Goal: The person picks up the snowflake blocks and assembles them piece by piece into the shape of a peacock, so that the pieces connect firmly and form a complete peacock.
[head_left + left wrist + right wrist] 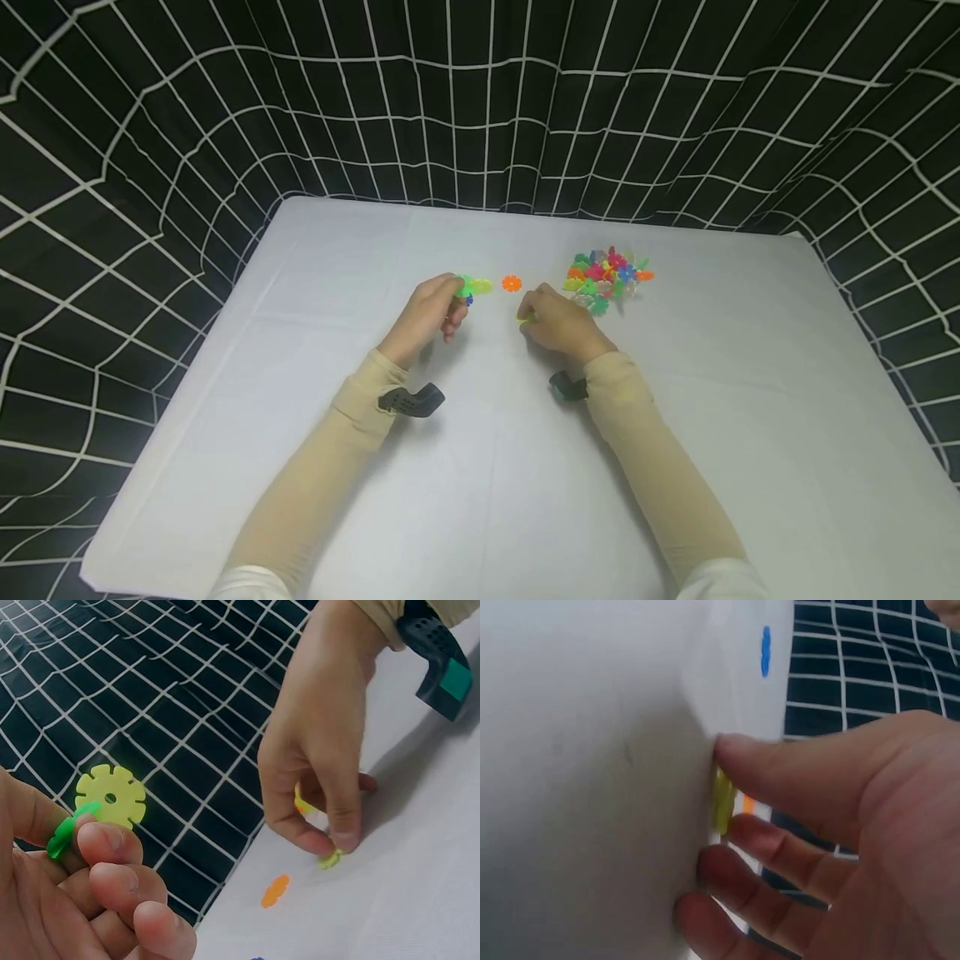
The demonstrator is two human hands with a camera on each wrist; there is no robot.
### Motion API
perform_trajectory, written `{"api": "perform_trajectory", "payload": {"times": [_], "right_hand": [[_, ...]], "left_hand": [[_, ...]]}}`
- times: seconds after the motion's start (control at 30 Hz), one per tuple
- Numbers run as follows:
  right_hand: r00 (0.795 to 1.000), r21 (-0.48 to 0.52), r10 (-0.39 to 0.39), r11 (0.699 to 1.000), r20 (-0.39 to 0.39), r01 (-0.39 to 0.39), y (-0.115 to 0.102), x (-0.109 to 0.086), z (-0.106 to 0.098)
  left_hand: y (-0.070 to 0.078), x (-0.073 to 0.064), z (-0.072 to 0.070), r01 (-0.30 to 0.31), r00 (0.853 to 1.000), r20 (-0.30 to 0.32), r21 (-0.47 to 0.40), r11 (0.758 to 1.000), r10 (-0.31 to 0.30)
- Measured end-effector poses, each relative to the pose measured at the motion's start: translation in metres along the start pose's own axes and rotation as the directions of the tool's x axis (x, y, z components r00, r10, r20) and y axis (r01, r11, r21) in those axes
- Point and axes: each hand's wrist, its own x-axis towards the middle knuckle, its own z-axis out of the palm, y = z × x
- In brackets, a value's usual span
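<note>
My left hand (422,318) is raised over the table, pinching a green flower-shaped disc (64,836) between thumb and index finger. Slotted into that disc is a yellow-green one (129,796) with notched edges and a centre hole. Low at the tabletop, my right hand (561,323) pinches another yellow-green disc (721,801) between thumb and fingertips. Between the two hands, a bit farther back, an orange disc (512,283) lies flat. A blue disc (766,651) is on the table by the left hand, partly covered by its fingers in the head view.
A loose pile of flower-shaped discs (609,273) in many colours sits just beyond the right hand, to its right. White cloth covers the table (480,467). Black curtains with a white grid (480,108) hang behind and along both sides.
</note>
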Motion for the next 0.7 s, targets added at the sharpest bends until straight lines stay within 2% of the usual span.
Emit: {"api": "perform_trajectory", "payload": {"times": [0.23, 0.47, 0.57, 0.7], "right_hand": [[0.998, 0.022, 0.067, 0.997, 0.014, -0.067, -0.005, 0.001, 0.004], [0.996, 0.051, 0.086, 0.995, 0.003, -0.086, -0.004, 0.000, 0.003], [0.998, 0.077, 0.065, 0.995, -0.009, -0.064, -0.006, 0.000, 0.002], [0.995, 0.143, -0.036, 0.988, -0.097, 0.050, -0.015, -0.003, -0.004]], "left_hand": [[-0.001, 0.000, -0.004, -0.014, 1.000, -0.006, -0.022, 1.000, 0.014], [0.001, 0.000, -0.007, -0.012, 0.999, -0.036, -0.040, 0.999, 0.010], [0.002, 0.000, -0.007, -0.008, 0.999, -0.043, -0.046, 0.999, 0.006], [0.002, 0.000, -0.009, -0.009, 0.999, -0.046, -0.060, 0.998, 0.006]]}}
